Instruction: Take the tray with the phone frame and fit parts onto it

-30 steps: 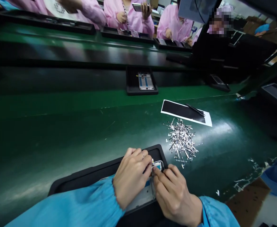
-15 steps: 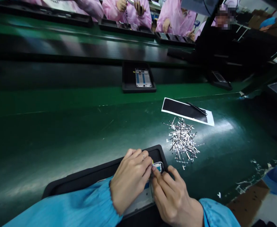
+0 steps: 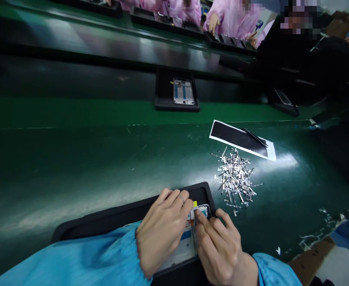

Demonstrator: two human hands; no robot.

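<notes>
Left hand (image 3: 161, 234): fingers curled, pressing flat on the silver-and-blue phone frame (image 3: 189, 234) in the black moulded tray (image 3: 109, 220).
Right hand (image 3: 219, 246): fingertips pinched at the frame's top corner.
Advice: steady frame, press small part squarely.

A heap of small silver strips (image 3: 235, 178) lies on the green bench (image 3: 73, 159), near a black sheet on white paper (image 3: 242, 140). A second black tray (image 3: 176, 94) sits toward the bench's far edge.
</notes>
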